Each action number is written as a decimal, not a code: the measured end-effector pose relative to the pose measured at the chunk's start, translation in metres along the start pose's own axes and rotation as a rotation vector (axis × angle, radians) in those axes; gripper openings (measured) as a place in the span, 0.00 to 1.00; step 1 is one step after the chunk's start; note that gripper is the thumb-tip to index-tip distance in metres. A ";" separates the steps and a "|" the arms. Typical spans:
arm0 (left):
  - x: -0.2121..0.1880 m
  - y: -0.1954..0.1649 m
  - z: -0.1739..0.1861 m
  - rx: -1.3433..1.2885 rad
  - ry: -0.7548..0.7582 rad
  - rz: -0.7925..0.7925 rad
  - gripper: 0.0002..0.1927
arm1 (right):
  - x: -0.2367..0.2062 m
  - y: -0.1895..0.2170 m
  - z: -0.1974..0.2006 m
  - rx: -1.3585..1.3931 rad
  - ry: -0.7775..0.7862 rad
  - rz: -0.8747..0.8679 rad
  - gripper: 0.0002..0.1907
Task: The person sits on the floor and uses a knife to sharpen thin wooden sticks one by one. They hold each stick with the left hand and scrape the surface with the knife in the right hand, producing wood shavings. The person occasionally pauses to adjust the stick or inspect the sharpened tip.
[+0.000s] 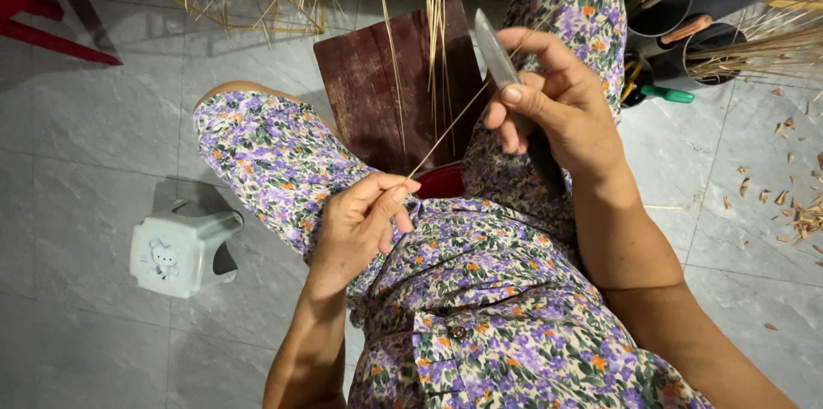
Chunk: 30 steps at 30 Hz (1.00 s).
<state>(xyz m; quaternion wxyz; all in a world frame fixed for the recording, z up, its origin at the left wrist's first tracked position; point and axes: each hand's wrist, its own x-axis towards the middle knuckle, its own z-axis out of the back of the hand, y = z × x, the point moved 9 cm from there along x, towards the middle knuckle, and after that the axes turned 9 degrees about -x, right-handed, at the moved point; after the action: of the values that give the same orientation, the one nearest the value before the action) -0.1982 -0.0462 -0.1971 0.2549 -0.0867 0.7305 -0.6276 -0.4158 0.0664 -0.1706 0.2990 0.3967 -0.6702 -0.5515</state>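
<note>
My right hand (557, 105) grips a knife (495, 53) with its steel blade pointing up and away, thumb pressed on the blade's side. My left hand (364, 220) pinches the near end of a thin bamboo sliver (446, 130) between thumb and fingers. The sliver runs up and right from my left fingers to the knife blade. Both hands hover over my lap, which is covered by a purple floral garment (480, 289). A dark wooden board (369, 87) lies on the floor between my knees, with several long bamboo strips (435, 23) standing over it.
A small pale green plastic stool (180, 246) stands on the grey tiled floor at left. Dark cylindrical tubes (677, 6) holding bamboo sticks and a green-handled tool (669, 94) sit at upper right. Wood shavings (797, 212) litter the floor at right. A red chair (34, 6) stands at upper left.
</note>
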 end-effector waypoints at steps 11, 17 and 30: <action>0.000 0.003 0.002 -0.031 -0.020 0.027 0.11 | -0.007 -0.003 0.002 0.117 -0.163 0.127 0.35; 0.001 0.007 0.003 -0.032 -0.018 0.040 0.11 | -0.012 -0.014 0.009 0.161 -0.246 0.151 0.36; 0.001 -0.002 0.018 -0.020 -0.132 -0.013 0.09 | -0.030 0.015 0.095 0.120 -0.589 0.315 0.34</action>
<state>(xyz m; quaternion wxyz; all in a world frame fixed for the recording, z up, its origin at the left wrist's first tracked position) -0.1911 -0.0625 -0.1968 0.2975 -0.1349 0.7178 -0.6149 -0.4830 0.1414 -0.1754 0.1499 0.1289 -0.8121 -0.5490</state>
